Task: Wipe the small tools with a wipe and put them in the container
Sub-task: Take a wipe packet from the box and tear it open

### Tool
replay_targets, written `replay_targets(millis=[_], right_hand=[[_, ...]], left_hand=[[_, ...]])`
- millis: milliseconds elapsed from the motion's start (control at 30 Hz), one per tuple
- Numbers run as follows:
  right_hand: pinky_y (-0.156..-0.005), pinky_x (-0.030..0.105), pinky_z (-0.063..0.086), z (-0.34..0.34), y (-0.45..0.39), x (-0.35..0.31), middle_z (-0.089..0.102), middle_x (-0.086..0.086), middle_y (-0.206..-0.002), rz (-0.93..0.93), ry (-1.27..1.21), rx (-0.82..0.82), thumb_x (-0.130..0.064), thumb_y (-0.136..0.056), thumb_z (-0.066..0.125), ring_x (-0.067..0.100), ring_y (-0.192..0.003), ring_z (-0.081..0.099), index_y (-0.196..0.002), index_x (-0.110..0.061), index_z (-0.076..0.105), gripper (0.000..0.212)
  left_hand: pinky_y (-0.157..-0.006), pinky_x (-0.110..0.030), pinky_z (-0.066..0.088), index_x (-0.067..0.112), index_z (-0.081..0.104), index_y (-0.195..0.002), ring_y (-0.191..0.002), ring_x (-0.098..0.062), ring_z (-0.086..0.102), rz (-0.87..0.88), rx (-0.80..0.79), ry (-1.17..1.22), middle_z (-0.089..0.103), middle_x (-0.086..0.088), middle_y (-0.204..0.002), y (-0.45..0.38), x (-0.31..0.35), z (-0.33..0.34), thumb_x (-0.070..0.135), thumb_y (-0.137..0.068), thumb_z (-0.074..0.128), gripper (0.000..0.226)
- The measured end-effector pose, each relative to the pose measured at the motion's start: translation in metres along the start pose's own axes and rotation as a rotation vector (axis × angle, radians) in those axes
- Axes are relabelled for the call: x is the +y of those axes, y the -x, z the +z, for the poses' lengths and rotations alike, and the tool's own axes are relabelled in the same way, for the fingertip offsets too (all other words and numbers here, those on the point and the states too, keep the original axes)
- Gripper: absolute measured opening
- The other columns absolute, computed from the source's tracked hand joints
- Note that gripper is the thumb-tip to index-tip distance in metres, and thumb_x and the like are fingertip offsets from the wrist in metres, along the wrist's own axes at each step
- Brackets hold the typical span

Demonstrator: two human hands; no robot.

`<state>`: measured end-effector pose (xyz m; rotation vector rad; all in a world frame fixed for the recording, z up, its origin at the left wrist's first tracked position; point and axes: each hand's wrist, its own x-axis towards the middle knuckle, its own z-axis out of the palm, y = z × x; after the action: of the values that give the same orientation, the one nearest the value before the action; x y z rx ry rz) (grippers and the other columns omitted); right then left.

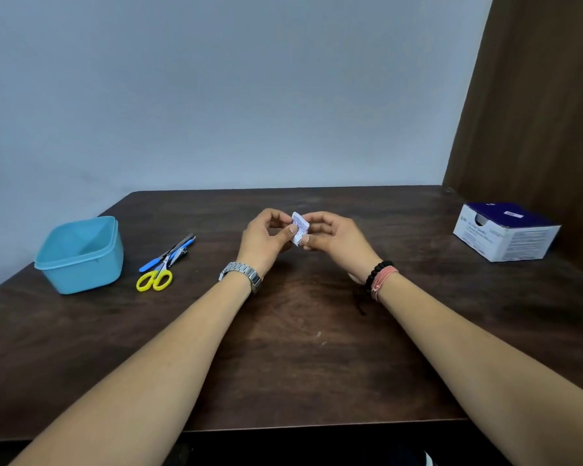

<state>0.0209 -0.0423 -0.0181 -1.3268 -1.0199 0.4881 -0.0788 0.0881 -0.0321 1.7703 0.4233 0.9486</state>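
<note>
A small white wipe packet (299,227) with fine print is held above the middle of the dark wooden table (283,348). My left hand (266,237) pinches its left edge and my right hand (330,235) pinches its right edge. At the left lie the small tools: yellow-handled scissors (155,277), a blue-handled tool (165,257), a nail clipper (179,254) and dark tweezers (182,243), bunched together. Left of them stands an empty light-blue plastic container (81,253), its lid off.
A white and purple cardboard box (505,232) of wipes sits at the table's far right, against a brown wooden panel (535,112). A pale wall runs behind the table. The table's front edge is near my elbows.
</note>
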Motion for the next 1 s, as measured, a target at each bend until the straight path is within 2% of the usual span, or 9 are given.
replay_targets(millis=[100,233,333,433,600,733,900,1000], right_hand=[[-0.071,0.022,0.055,-0.001,-0.002,0.003,0.071,0.011,-0.093,0.004,-0.019,0.020,0.006,-0.083,0.069,0.014,-0.077,0.069,-0.109,-0.006,0.064,0.029],[-0.070,0.021,0.055,-0.004,-0.004,0.004,0.071,0.013,-0.095,0.026,-0.037,0.068,0.005,-0.086,0.067,0.014,-0.076,0.070,-0.115,0.001,0.062,0.030],[-0.068,0.020,0.055,-0.008,-0.006,0.004,0.071,0.010,-0.093,0.040,-0.068,0.088,0.004,-0.087,0.065,0.012,-0.075,0.070,-0.111,-0.005,0.063,0.025],[-0.071,0.023,0.057,-0.010,-0.006,0.004,0.071,0.012,-0.091,0.029,-0.032,0.105,0.002,-0.087,0.066,0.017,-0.075,0.067,-0.106,-0.011,0.065,0.022],[-0.066,0.024,0.055,-0.008,-0.006,0.004,0.071,0.001,-0.074,0.007,0.070,0.152,0.005,-0.085,0.062,0.014,-0.070,0.066,-0.096,-0.018,0.066,0.026],[-0.063,0.024,0.054,-0.005,-0.009,0.007,0.071,-0.005,-0.070,0.009,0.107,0.178,0.002,-0.082,0.061,0.011,-0.064,0.064,-0.092,-0.023,0.064,0.027],[-0.062,0.022,0.053,0.000,-0.011,0.007,0.072,0.002,-0.078,0.004,0.097,0.170,-0.006,-0.081,0.067,0.013,-0.073,0.068,-0.092,-0.024,0.065,0.021],[-0.062,0.023,0.053,0.002,-0.010,0.007,0.070,0.003,-0.076,-0.002,0.089,0.168,-0.002,-0.084,0.066,0.015,-0.070,0.067,-0.093,-0.020,0.064,0.021]], left_hand=[[-0.073,-0.036,0.058,0.022,0.068,-0.084,-0.075,-0.018,0.068,0.008,-0.039,-0.013,0.073,-0.005,-0.089,0.000,0.001,0.001,0.016,-0.086,0.070,0.007],[-0.085,-0.041,0.058,0.021,0.071,-0.092,-0.084,-0.018,0.070,-0.035,-0.118,0.055,0.074,-0.005,-0.094,0.000,0.003,0.003,0.020,-0.088,0.070,0.004],[-0.092,-0.041,0.055,0.020,0.071,-0.099,-0.096,-0.016,0.070,-0.030,-0.171,0.028,0.074,0.000,-0.101,0.001,0.005,0.002,0.027,-0.083,0.075,0.018],[-0.096,-0.034,0.052,0.022,0.070,-0.101,-0.100,-0.004,0.067,0.030,-0.175,-0.090,0.072,0.008,-0.105,0.001,0.007,0.000,0.031,-0.076,0.081,0.028],[-0.096,-0.034,0.051,0.019,0.068,-0.100,-0.100,-0.003,0.066,0.037,-0.145,-0.134,0.071,0.008,-0.106,0.003,0.011,0.002,0.021,-0.077,0.080,0.026],[-0.091,-0.026,0.050,0.019,0.067,-0.099,-0.096,0.002,0.066,0.003,-0.144,-0.109,0.070,0.008,-0.107,0.002,0.010,0.002,0.020,-0.076,0.081,0.027],[-0.092,-0.030,0.052,0.020,0.067,-0.095,-0.097,-0.003,0.066,-0.027,-0.132,-0.047,0.069,0.004,-0.107,0.005,0.013,0.001,0.020,-0.073,0.083,0.027],[-0.099,-0.039,0.050,0.018,0.066,-0.096,-0.105,-0.017,0.066,-0.061,-0.128,-0.002,0.069,-0.001,-0.111,0.006,0.014,0.000,0.015,-0.075,0.082,0.026]])
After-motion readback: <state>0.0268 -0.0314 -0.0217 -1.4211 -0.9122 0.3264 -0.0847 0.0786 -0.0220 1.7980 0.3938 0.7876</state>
